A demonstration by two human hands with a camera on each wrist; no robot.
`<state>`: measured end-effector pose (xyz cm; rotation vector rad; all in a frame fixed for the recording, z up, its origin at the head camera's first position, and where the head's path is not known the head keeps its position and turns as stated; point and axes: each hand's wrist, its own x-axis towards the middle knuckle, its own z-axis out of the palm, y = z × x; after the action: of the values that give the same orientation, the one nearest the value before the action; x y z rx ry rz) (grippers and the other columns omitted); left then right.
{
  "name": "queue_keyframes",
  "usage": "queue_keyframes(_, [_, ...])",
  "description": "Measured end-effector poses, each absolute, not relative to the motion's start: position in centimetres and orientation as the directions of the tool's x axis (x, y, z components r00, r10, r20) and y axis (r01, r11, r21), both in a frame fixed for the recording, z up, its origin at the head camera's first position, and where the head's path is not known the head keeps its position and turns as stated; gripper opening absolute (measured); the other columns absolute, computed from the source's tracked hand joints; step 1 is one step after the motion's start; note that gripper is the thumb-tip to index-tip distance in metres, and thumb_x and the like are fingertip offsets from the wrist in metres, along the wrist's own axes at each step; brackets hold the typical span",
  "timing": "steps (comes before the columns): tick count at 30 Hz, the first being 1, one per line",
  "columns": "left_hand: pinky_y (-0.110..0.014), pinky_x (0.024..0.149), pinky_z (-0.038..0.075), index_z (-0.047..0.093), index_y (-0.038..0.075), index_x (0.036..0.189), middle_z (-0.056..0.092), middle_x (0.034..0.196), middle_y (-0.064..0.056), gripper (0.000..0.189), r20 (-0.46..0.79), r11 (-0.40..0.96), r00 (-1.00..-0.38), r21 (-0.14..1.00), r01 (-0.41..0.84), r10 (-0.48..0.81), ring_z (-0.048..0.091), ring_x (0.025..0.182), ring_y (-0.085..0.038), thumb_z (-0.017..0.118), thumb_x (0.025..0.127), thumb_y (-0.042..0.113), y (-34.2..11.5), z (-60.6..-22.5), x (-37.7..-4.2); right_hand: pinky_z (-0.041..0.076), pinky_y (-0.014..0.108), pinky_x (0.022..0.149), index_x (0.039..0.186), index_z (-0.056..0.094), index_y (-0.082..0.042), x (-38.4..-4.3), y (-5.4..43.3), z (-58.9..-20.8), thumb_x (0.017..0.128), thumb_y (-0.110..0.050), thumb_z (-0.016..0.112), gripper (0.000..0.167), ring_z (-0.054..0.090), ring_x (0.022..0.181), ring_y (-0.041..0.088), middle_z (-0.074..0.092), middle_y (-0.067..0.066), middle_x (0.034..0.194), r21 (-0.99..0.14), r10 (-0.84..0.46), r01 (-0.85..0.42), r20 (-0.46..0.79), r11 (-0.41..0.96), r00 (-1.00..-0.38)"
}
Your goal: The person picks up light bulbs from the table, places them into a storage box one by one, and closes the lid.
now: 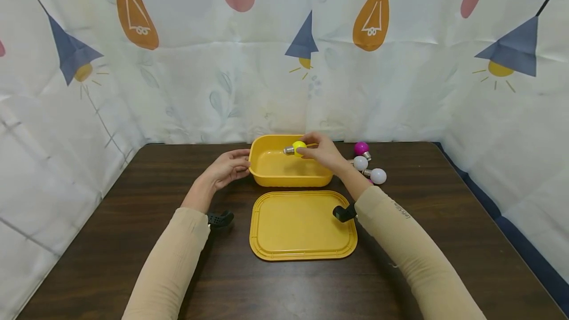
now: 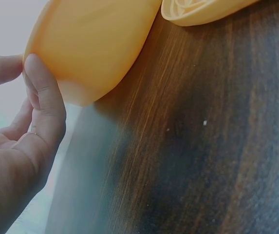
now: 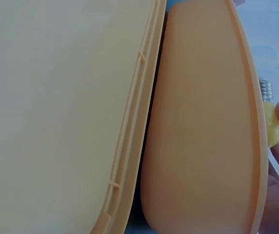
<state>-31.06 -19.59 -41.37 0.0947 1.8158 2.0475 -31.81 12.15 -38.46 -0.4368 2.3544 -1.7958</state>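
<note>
My right hand [image 1: 325,153] pinches a yellow light bulb [image 1: 300,148] over the inside of a yellow plastic box [image 1: 291,181]. The bulb lies sideways, its silver screw base toward the left. In the right wrist view the bulb [image 3: 273,127] shows just past the box's near wall [image 3: 202,126], with the thumb on it. My left hand [image 1: 226,168] is at the box's left end. Seen from the left wrist, thumb and forefinger [image 2: 44,87] pinch the rim of the box [image 2: 98,44].
A yellow lid [image 1: 304,226] lies flat on the dark wooden table [image 1: 284,290], in front of the box. To the box's right lie a magenta bulb [image 1: 361,148] and white bulbs [image 1: 378,176], partly behind the right forearm. A printed curtain [image 1: 266,88] hangs behind the table.
</note>
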Motion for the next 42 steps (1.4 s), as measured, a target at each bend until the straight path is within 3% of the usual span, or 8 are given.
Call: queue_keyframes(42, [-0.025, 0.080, 0.058, 0.031, -0.001, 0.157, 0.061, 0.123, -0.011, 0.060, -0.209, -0.053, -0.918, 0.969, -0.240, 0.337, 0.069, 0.090, -0.014, 0.057, 0.102, -0.003, -19.6, -41.5, -31.2, 0.059, 0.034, 0.085, 0.127, 0.063, -0.002, -33.4, 8.0, -40.3, 0.098, -0.015, 0.073, 0.034, 0.065, 0.106, 0.028, 0.060, 0.014, 0.126, -0.949, -0.313, -0.101, 0.002, 0.299, -0.950])
